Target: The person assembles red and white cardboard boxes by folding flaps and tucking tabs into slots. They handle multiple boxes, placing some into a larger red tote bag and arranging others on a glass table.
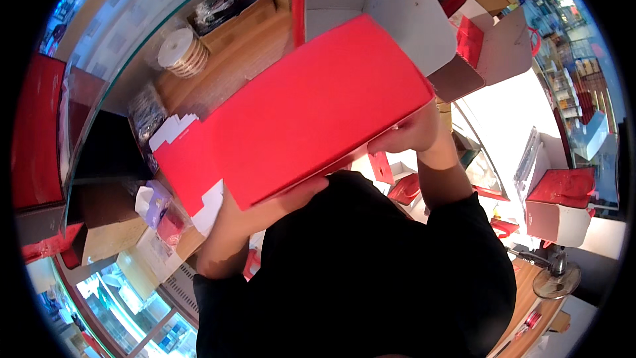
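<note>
Currently both hands grip a red cardboard box, held up above the desk. Left hand clamps the near lower edge; right hand clamps the right corner. Risk: the open grey flaps may snag the ribbon spool or crease if the box tilts.

Left hand: raised, fingers curled in a grip, forearm bare. Right hand: raised, fingers curled closed, black sleeve at elbow.
</note>
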Action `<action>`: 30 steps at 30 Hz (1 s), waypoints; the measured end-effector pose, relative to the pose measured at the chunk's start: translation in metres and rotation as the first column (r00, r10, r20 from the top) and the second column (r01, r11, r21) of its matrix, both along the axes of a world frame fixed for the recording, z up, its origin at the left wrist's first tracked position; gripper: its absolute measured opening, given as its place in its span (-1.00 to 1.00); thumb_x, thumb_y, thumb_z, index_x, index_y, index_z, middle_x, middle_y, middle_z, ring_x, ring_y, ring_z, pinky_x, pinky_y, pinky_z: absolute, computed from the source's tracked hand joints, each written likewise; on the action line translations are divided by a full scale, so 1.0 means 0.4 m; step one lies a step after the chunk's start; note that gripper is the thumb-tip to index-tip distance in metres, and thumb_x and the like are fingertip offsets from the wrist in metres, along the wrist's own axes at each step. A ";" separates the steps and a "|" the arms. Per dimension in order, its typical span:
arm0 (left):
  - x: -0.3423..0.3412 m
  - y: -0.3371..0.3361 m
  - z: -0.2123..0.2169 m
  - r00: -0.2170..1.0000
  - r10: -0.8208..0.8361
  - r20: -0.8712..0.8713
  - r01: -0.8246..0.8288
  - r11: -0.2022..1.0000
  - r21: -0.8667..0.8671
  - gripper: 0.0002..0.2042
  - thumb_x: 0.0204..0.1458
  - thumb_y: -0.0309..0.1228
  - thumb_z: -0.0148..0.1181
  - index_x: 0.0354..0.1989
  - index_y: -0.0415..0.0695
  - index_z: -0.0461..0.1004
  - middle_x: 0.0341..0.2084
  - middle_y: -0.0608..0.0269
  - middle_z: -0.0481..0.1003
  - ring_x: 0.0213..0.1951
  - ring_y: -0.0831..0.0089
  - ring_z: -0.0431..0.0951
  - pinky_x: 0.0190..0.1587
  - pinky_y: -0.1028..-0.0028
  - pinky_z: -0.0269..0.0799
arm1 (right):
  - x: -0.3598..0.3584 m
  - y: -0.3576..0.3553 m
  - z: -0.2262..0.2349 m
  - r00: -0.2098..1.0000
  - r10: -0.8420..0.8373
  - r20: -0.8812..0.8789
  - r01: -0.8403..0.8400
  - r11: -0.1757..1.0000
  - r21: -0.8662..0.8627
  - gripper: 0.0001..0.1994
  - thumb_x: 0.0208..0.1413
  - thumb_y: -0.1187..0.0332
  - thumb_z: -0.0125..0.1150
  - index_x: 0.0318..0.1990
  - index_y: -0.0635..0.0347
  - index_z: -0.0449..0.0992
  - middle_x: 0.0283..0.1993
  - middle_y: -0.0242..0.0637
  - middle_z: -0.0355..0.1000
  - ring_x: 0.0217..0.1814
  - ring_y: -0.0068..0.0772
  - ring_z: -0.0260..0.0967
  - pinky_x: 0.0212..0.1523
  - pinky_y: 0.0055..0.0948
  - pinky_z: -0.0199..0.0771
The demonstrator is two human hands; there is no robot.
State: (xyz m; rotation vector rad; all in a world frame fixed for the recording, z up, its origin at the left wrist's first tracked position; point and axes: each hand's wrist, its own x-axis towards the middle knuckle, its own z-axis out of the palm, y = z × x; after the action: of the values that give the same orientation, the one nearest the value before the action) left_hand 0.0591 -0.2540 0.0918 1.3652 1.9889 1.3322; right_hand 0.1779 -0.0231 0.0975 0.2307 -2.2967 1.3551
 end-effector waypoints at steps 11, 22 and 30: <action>0.103 0.173 0.072 0.674 0.277 -0.685 0.300 0.745 0.596 -0.55 -0.04 -0.21 0.21 0.05 0.24 0.23 0.06 0.33 0.38 0.07 0.24 0.39 0.22 0.08 0.05 | 0.113 -0.100 0.103 0.873 -0.201 -0.444 -0.235 0.625 -0.745 -0.02 -0.05 -0.29 0.01 0.31 0.34 -0.13 0.34 0.15 -0.08 0.37 -0.01 -0.06 0.34 -0.08 -0.10; 0.003 0.225 -0.006 0.554 0.130 -0.822 0.270 0.906 0.325 -0.17 -0.14 -0.33 0.27 0.31 0.30 -0.09 0.27 0.09 0.03 0.30 0.10 0.02 0.28 0.04 -0.12 | 0.190 0.017 0.028 0.948 -0.296 0.119 0.279 0.593 -0.755 -0.27 -0.08 0.35 0.19 0.27 0.36 0.05 0.17 -0.13 0.24 0.19 -0.35 0.21 0.19 -0.41 0.13; 0.035 0.223 -0.052 0.752 -0.378 0.540 0.164 0.901 0.401 -0.06 -0.16 -0.39 0.32 0.32 -0.22 -0.25 0.22 -0.01 0.05 0.23 0.20 0.12 0.20 0.23 0.11 | 0.168 -0.011 -0.006 0.952 -0.281 0.119 0.298 0.778 -0.553 -0.18 -0.16 0.61 0.10 0.34 0.25 -0.11 0.34 -0.17 0.03 0.36 -0.39 -0.01 0.25 -0.43 -0.01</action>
State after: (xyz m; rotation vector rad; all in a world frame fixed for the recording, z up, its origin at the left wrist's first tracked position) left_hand 0.0731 -0.1648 0.0710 1.0976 1.1183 1.7332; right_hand 0.2450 -0.0277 0.0953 -0.3300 -1.7409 1.7932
